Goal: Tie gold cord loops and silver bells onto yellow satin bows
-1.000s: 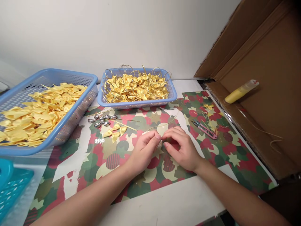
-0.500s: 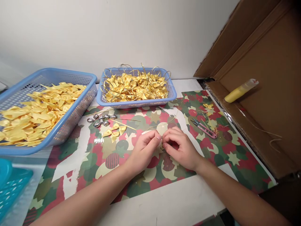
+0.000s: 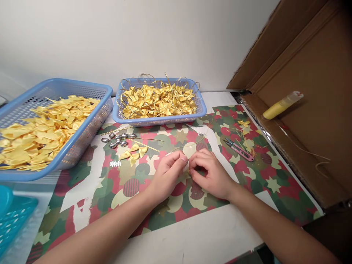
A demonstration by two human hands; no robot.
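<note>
Patterned paper [image 3: 132, 187] covers the desk [image 3: 198, 238] under both hands. Left hand [image 3: 169, 178] pinches thin gold cord [image 3: 180, 147] between thumb and forefinger; just beside it, right hand [image 3: 210, 174] closes its curled fingertips on the cord, which arcs out beyond them. Silver jingle bells [image 3: 118, 141] and yellow satin bows [image 3: 143, 150] lie left of the left hand, thread snips [image 3: 243, 151] right of the right hand.

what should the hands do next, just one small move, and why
Perhaps ease the left hand and right hand slightly apart, to tighten any strand between them: their fingers nearly meet, and a thin cord curves just beyond them. What they hold is mostly hidden, so this is a guess.
</note>
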